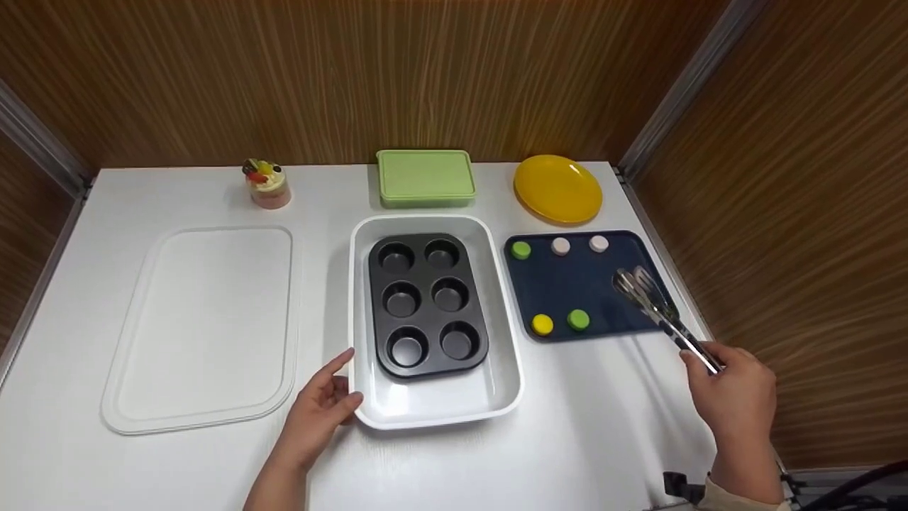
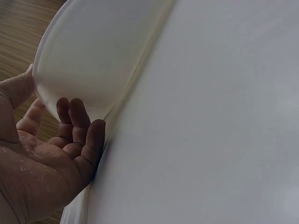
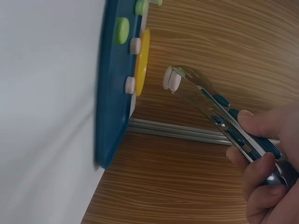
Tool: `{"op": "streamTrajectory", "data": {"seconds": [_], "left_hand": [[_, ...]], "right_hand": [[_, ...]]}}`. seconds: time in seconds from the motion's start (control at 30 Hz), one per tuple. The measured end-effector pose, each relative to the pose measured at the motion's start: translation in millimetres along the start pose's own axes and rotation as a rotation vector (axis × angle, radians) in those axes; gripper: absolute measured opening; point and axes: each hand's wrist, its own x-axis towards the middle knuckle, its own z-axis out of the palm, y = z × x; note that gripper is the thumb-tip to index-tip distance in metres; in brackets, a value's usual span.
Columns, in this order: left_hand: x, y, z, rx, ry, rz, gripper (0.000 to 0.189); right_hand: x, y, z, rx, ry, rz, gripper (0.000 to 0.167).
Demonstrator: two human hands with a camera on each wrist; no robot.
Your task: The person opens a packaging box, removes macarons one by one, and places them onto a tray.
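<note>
In my right hand point(image 1: 738, 387) I grip metal tongs point(image 1: 663, 312) by the handle, above the right end of a dark blue tray point(image 1: 589, 284). The right wrist view shows a pale pink macaron point(image 3: 172, 80) between the tong tips. On the tray lie green macarons point(image 1: 578, 319), pale pink ones point(image 1: 560, 246) and a yellow one point(image 1: 543, 325). My left hand point(image 1: 316, 408) holds the near left rim of a white tub point(image 1: 509, 355), with thumb and index finger at the rim and the other fingers curled by its outer wall point(image 2: 107, 60). Inside stands a black muffin pan point(image 1: 425, 312).
A flat white lid point(image 1: 206, 326) lies left of the tub. Along the back stand a fruit-topped dessert cup point(image 1: 269, 188), a green lidded box point(image 1: 425, 177) and a yellow plate point(image 1: 558, 188). Wood-grain panels point(image 1: 816, 213) rise behind and beside the table.
</note>
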Motion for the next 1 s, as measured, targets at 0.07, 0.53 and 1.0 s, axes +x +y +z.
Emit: {"op": "streamTrajectory", "data": {"seconds": [0.07,0.53,1.0], "left_hand": [[0.2,-0.5,-0.1,0.009,0.002,-0.002,0.069],[0.4,-1.3,0.8,-0.009,0.015,-0.004,0.069],[0.7,-2.8,0.0,-0.003,0.011,0.013,0.069]], "right_hand": [[-2.0,4.4,1.4,-0.009,-0.022,0.025,0.025],[-9.6,20.1,7.9,-0.062,-0.184,0.147,0.03],[-14.5,27.4,12.2,-0.074,-0.238,0.154,0.029]]}}
